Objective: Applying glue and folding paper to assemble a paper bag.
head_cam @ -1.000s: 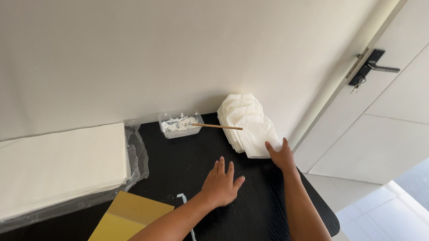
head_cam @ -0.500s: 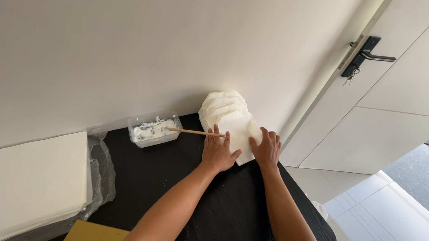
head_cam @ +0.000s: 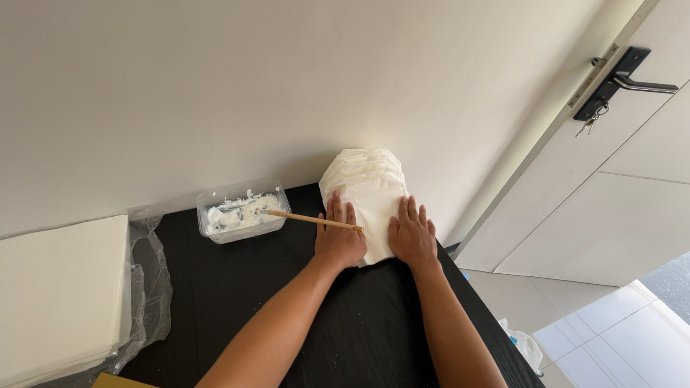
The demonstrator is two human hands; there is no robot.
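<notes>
Head view: I look down at a black bench (head_cam: 355, 340) that runs up to a plain pale wall (head_cam: 288, 70). My left hand (head_cam: 340, 238) lies flat on the bench with its fingers spread out and straight. It grips nothing. Its fingertips rest on the near edge of a stack of white paper pieces (head_cam: 368, 187) in the middle of the frame. My right hand (head_cam: 414, 236) is also flat and wide open, palm down, on the right side of the same stack. The two hands lie side by side, close but not touching each other.

The stack leans against the wall at the back of the bench. The sheets are fanned out a little at the top.

To the left of the stack sits a small clear tub (head_cam: 241, 211) with white paste in it. A thin wooden stick (head_cam: 313, 220) pokes out of the tub and points right. Its tip crosses over my left fingers.

At the far left of the frame lies a big pile of cream sheets (head_cam: 43, 290) on crinkly clear plastic (head_cam: 149, 287). In the upper right is a white door (head_cam: 651, 189) with a dark handle (head_cam: 623, 80).
</notes>
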